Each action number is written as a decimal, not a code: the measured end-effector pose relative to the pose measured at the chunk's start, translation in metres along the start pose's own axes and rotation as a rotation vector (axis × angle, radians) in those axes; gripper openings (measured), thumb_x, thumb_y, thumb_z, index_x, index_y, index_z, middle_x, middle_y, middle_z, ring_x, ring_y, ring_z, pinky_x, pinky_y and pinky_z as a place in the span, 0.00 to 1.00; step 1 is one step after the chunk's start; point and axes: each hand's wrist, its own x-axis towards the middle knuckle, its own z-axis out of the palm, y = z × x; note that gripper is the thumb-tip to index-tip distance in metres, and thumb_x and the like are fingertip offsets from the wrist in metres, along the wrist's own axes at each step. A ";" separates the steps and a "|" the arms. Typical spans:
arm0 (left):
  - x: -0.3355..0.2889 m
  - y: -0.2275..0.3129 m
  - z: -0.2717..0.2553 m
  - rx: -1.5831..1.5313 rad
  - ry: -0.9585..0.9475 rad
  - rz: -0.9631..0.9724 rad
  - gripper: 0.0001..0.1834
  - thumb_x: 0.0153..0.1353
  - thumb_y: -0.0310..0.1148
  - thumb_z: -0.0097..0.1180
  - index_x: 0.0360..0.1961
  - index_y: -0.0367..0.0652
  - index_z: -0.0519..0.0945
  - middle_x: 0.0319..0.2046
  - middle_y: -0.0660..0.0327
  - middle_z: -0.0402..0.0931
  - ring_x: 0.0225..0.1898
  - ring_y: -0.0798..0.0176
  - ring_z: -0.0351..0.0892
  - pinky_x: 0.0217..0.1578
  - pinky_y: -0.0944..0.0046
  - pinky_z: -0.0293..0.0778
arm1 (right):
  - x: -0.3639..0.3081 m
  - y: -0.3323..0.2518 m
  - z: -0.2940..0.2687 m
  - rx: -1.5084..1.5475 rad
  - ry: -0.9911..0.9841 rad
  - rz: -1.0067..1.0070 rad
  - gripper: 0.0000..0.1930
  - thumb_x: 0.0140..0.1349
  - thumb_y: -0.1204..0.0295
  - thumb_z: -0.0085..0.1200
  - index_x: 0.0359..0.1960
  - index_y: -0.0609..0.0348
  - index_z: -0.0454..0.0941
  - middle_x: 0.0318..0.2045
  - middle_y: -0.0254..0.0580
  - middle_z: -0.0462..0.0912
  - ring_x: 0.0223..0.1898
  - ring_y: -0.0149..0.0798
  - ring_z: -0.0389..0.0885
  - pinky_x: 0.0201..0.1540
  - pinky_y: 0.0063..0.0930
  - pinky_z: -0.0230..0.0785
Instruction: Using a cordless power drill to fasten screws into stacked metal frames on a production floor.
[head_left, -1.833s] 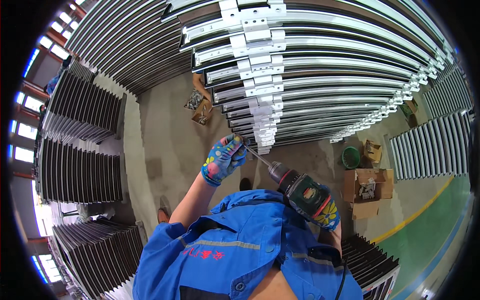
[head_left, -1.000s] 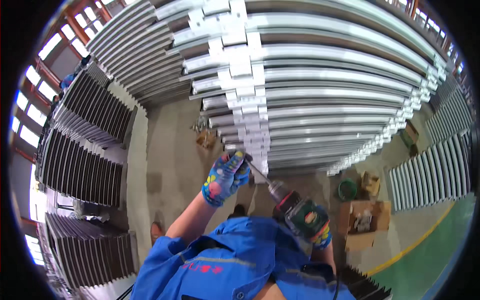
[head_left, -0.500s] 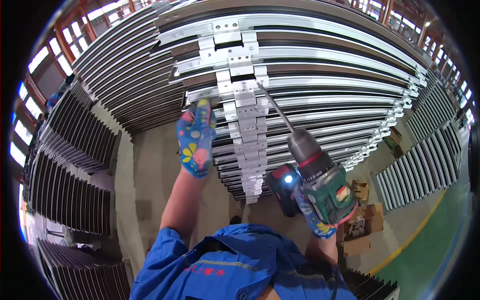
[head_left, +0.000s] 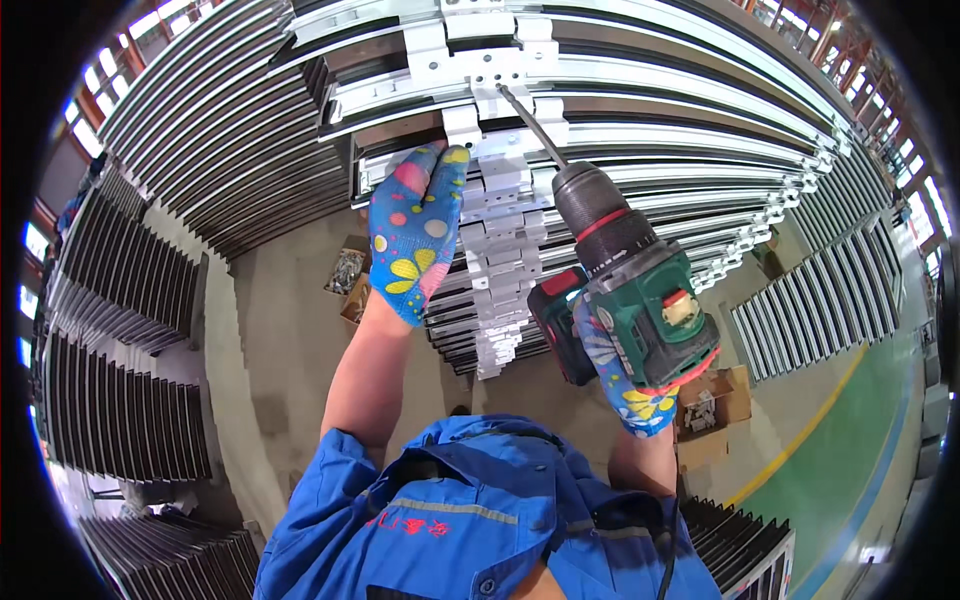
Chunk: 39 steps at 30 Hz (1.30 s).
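My right hand (head_left: 625, 385), in a blue patterned knit glove, grips the handle of a green and black cordless drill (head_left: 640, 290). Its long bit (head_left: 530, 122) slants up to the left, with the tip at a hole in a white metal bracket (head_left: 492, 72). That bracket sits across a row of long silver-and-dark metal profiles (head_left: 640, 105). My left hand (head_left: 412, 235), gloved alike, has its fingers stretched toward a profile end just left of the bracket line. A gap shows between thumb and fingers; nothing visible is held. Whether the fingertips touch the metal, I cannot tell.
Racks of dark profiles (head_left: 130, 300) stand at the left, and more profiles (head_left: 820, 310) at the right. An open cardboard box (head_left: 715, 415) with small parts sits on the floor by the drill. Another small box (head_left: 347, 272) lies beyond my left wrist.
The whole view has shifted slightly. The drill bit's tip has moved farther away and left, onto the bracket's holes. My left hand has come closer to the bracket line.
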 end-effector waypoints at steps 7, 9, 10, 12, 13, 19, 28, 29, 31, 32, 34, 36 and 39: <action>0.004 -0.009 0.000 0.030 -0.014 0.063 0.14 0.58 0.31 0.55 0.43 0.32 0.75 0.28 0.67 0.73 0.27 0.77 0.66 0.29 0.77 0.64 | 0.010 -0.012 0.005 0.318 -0.056 0.299 0.14 0.51 0.74 0.57 0.41 0.56 0.74 0.29 0.35 0.77 0.30 0.31 0.76 0.34 0.26 0.69; 0.004 -0.011 0.000 0.112 -0.016 0.192 0.14 0.58 0.30 0.56 0.42 0.33 0.75 0.27 0.67 0.73 0.27 0.78 0.65 0.28 0.77 0.64 | 0.008 -0.008 0.005 0.084 -0.014 0.063 0.17 0.50 0.70 0.57 0.44 0.53 0.75 0.39 0.38 0.76 0.39 0.38 0.75 0.42 0.34 0.67; 0.003 -0.012 0.001 0.066 0.004 0.153 0.13 0.58 0.30 0.56 0.42 0.34 0.76 0.27 0.67 0.73 0.26 0.78 0.65 0.28 0.77 0.64 | 0.008 -0.006 0.005 -0.033 0.010 -0.057 0.18 0.50 0.69 0.56 0.46 0.51 0.75 0.43 0.39 0.76 0.44 0.42 0.75 0.47 0.37 0.66; 0.002 -0.014 0.003 0.019 0.025 0.116 0.13 0.58 0.30 0.56 0.41 0.34 0.76 0.27 0.67 0.73 0.26 0.77 0.65 0.27 0.77 0.64 | 0.007 -0.004 0.004 -0.151 0.035 -0.178 0.20 0.50 0.67 0.56 0.48 0.49 0.75 0.48 0.41 0.75 0.48 0.45 0.74 0.51 0.41 0.65; 0.002 -0.016 0.004 0.048 0.031 0.135 0.12 0.57 0.30 0.56 0.41 0.34 0.76 0.27 0.67 0.73 0.26 0.77 0.65 0.27 0.77 0.64 | 0.007 -0.004 0.004 -0.121 0.034 -0.168 0.20 0.50 0.68 0.57 0.48 0.50 0.75 0.48 0.41 0.75 0.48 0.45 0.74 0.50 0.41 0.65; 0.004 -0.019 0.000 0.221 0.007 0.275 0.12 0.57 0.30 0.56 0.41 0.35 0.77 0.27 0.67 0.74 0.26 0.78 0.65 0.27 0.77 0.64 | 0.013 -0.007 0.004 -0.110 0.075 -0.154 0.19 0.49 0.69 0.58 0.46 0.50 0.76 0.46 0.40 0.77 0.46 0.44 0.75 0.48 0.40 0.67; 0.003 -0.012 0.004 -0.099 0.006 0.064 0.13 0.58 0.30 0.56 0.42 0.35 0.76 0.27 0.68 0.73 0.26 0.79 0.65 0.27 0.78 0.63 | 0.020 -0.010 0.011 0.036 -0.027 0.064 0.09 0.50 0.75 0.58 0.35 0.58 0.75 0.23 0.33 0.77 0.21 0.27 0.76 0.26 0.22 0.68; 0.003 -0.011 0.004 -0.102 0.000 0.044 0.13 0.58 0.30 0.56 0.43 0.35 0.76 0.27 0.68 0.73 0.26 0.79 0.65 0.27 0.78 0.62 | 0.021 -0.009 0.010 -0.008 -0.014 0.012 0.11 0.51 0.73 0.57 0.38 0.56 0.75 0.27 0.34 0.77 0.26 0.30 0.76 0.31 0.26 0.68; 0.002 -0.010 0.004 -0.108 -0.006 0.035 0.13 0.58 0.29 0.55 0.43 0.35 0.76 0.27 0.69 0.73 0.26 0.79 0.65 0.26 0.77 0.63 | 0.024 -0.009 0.009 -0.095 0.012 -0.090 0.15 0.51 0.71 0.56 0.43 0.52 0.75 0.37 0.37 0.76 0.37 0.37 0.75 0.40 0.33 0.67; 0.002 -0.010 0.004 -0.113 -0.011 0.025 0.13 0.58 0.29 0.55 0.43 0.35 0.76 0.26 0.69 0.73 0.25 0.79 0.64 0.26 0.77 0.63 | 0.027 -0.010 0.009 -0.138 0.026 -0.141 0.17 0.51 0.70 0.56 0.45 0.50 0.75 0.42 0.38 0.76 0.42 0.41 0.75 0.44 0.36 0.67; 0.003 -0.009 0.004 -0.114 -0.012 0.032 0.12 0.58 0.28 0.55 0.43 0.35 0.76 0.26 0.69 0.72 0.25 0.79 0.64 0.26 0.77 0.62 | 0.032 -0.012 0.010 -0.184 0.039 -0.193 0.19 0.51 0.68 0.55 0.48 0.48 0.75 0.47 0.40 0.76 0.47 0.44 0.75 0.49 0.39 0.67; 0.003 -0.008 0.003 -0.116 -0.011 0.033 0.12 0.58 0.27 0.54 0.43 0.35 0.76 0.25 0.69 0.72 0.24 0.79 0.63 0.25 0.77 0.62 | 0.036 -0.017 0.012 -0.096 0.040 0.021 0.12 0.49 0.73 0.58 0.38 0.53 0.76 0.29 0.33 0.76 0.29 0.33 0.76 0.32 0.29 0.68; 0.001 -0.008 0.003 -0.070 -0.038 -0.031 0.12 0.58 0.26 0.53 0.44 0.34 0.75 0.28 0.67 0.74 0.27 0.79 0.67 0.28 0.78 0.65 | 0.040 -0.026 0.004 -0.064 0.002 0.082 0.11 0.49 0.73 0.58 0.36 0.55 0.76 0.24 0.31 0.77 0.24 0.29 0.76 0.27 0.25 0.68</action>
